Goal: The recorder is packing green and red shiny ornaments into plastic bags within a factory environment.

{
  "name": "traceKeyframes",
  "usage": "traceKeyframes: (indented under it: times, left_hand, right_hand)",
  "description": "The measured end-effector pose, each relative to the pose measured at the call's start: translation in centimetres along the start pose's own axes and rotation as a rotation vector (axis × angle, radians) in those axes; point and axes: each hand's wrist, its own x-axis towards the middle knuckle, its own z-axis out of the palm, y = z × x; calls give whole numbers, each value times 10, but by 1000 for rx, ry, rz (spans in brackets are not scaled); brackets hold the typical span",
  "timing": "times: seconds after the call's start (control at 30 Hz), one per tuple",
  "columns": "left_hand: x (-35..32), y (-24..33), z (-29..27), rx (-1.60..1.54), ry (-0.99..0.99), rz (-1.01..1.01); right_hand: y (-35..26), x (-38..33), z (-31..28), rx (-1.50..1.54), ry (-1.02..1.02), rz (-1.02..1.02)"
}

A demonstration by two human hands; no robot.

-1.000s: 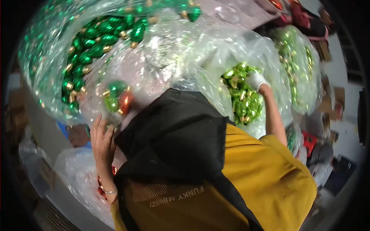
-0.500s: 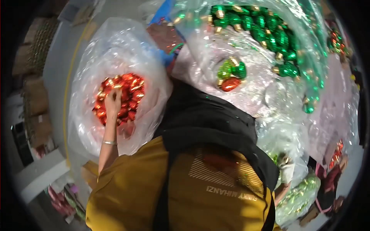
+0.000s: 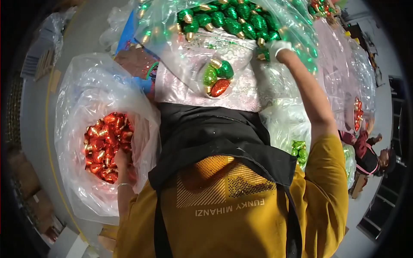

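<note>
My left hand [image 3: 122, 160] reaches down into a clear plastic bag at the left, among shiny red bulb-shaped ornaments [image 3: 102, 148] with gold caps. Its fingertips are lost in shadow among them, so their grip cannot be made out. My right hand [image 3: 282, 47], in a white glove, is at the far right of the green pile, its fingers closed on a green bulb ornament [image 3: 263, 53]. More green ornaments [image 3: 232, 25] lie there under clear plastic. A cluster of three ornaments, light green [image 3: 209, 76], dark green [image 3: 224, 69] and red [image 3: 220, 87], rests on the pale shiny cloth.
Small light-green ornaments [image 3: 298, 151] show in a clear bag by my right side. A black apron [image 3: 211, 124] spans my lap against the cloth [image 3: 176, 88]. Another person [image 3: 372, 157] is at the far right. Cardboard boxes [image 3: 41, 206] stand at the left beyond a yellow floor line.
My right hand has come up from beside the light-green bag to the green ornaments. My left hand has shifted to the near right part of the red ornaments. The whole view has turned.
</note>
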Motion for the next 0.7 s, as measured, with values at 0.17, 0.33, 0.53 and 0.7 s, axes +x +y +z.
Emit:
traceKeyframes:
  times: [0.17, 0.33, 0.53, 0.7]
  left_hand:
    - [37, -1, 26, 162, 300, 84]
    - [23, 18, -7, 197, 230, 54]
    - [68, 1, 24, 87, 79, -215]
    - [52, 4, 17, 110, 48, -162]
  right_hand:
    - [-4, 19, 24, 112, -137, -162]
    - [-5, -80, -37, 1177, 100, -6]
    - [-52, -158, -83, 1076, 285, -709]
    - [-55, -152, -65, 1117, 191, -749]
